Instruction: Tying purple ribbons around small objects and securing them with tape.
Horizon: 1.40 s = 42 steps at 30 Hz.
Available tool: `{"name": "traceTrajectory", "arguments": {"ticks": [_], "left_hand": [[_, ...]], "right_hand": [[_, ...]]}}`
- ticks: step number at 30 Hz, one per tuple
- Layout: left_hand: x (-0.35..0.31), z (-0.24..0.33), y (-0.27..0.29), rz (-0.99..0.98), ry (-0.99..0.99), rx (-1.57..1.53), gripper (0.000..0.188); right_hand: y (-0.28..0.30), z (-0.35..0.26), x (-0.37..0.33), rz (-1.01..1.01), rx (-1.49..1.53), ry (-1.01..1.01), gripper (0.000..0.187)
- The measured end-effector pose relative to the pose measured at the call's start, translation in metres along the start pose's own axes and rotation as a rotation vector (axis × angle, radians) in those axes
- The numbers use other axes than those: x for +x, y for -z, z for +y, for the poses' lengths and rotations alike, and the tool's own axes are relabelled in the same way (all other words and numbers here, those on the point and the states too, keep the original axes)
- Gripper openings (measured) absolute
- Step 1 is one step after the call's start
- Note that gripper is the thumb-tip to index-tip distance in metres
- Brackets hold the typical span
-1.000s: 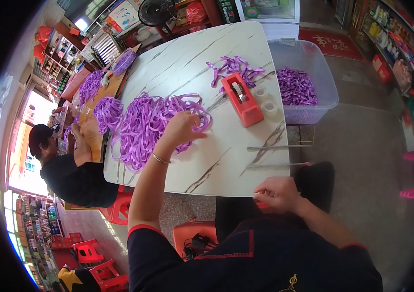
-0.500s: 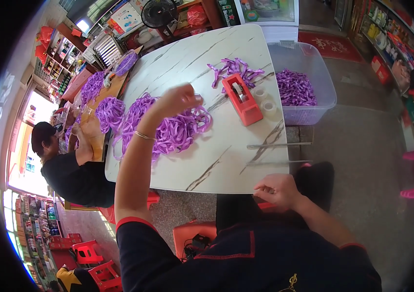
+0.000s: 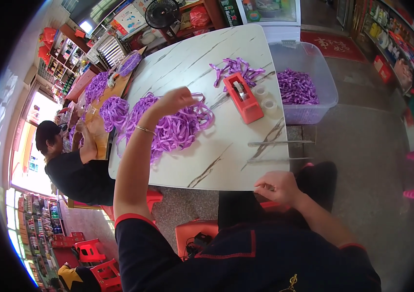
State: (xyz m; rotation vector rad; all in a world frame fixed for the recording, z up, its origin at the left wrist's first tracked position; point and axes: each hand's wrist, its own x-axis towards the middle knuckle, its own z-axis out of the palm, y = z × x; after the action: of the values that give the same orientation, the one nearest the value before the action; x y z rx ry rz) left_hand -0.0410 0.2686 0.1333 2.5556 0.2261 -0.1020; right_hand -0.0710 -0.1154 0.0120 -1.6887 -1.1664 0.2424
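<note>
Over the big heap of purple ribbon straps (image 3: 175, 134), my left hand (image 3: 178, 100) is raised with its fingers curled closed. Purple strap shows by its fingertips, but whether it is pinched there I cannot tell. My right hand (image 3: 277, 187) is closed just off the table's front edge, above my lap, and its fingers hide whatever is inside. A red tape dispenser (image 3: 246, 100) with a roll of clear tape stands on the right of the table, touching or close to a smaller bunch of purple straps (image 3: 243, 70). Beside it lie clear tape rolls (image 3: 269, 103).
The white marbled table (image 3: 212, 168) carries a thin metal rod (image 3: 280, 142) jutting past its right edge. A clear plastic bin (image 3: 332, 90) holds many purple straps. At the left, a co-worker (image 3: 78, 168) sits at a wooden table (image 3: 114, 92) with more strap bundles.
My left hand has shifted slightly left over the heap and is less blurred. My right hand keeps its closed shape in nearly the same place. The whole view has shifted a little.
</note>
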Motion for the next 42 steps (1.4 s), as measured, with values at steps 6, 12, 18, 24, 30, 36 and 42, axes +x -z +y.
{"name": "traceTrajectory", "arguments": {"ticks": [6, 12, 18, 24, 30, 36, 42], "left_hand": [[-0.021, -0.009, -0.06, -0.109, -0.472, 0.834, 0.018], [-0.001, -0.033, -0.008, 0.066, -0.168, -0.002, 0.021], [0.004, 0.018, 0.081, 0.514, -0.15, -0.298, 0.035], [-0.005, 0.041, 0.146, 0.747, -0.481, -1.071, 0.029], [-0.051, 0.044, 0.225, 0.698, -0.369, -0.813, 0.035], [-0.055, 0.067, 0.228, 0.749, -0.203, -0.435, 0.034], [-0.066, 0.088, 0.221, 0.899, -0.258, -0.377, 0.026]], "right_hand": [[-0.002, 0.001, -0.001, 0.005, -0.001, 0.035, 0.012], [0.0, -0.002, -0.001, -0.013, -0.024, 0.041, 0.012], [0.003, 0.0, -0.002, 0.0, -0.052, 0.017, 0.012], [-0.001, -0.001, 0.0, -0.014, -0.052, 0.04, 0.011], [-0.009, -0.006, 0.0, -0.018, -0.009, 0.051, 0.011], [-0.003, 0.0, 0.002, -0.009, -0.019, 0.034, 0.011], [-0.002, 0.001, 0.003, -0.017, -0.028, 0.042, 0.012]]}}
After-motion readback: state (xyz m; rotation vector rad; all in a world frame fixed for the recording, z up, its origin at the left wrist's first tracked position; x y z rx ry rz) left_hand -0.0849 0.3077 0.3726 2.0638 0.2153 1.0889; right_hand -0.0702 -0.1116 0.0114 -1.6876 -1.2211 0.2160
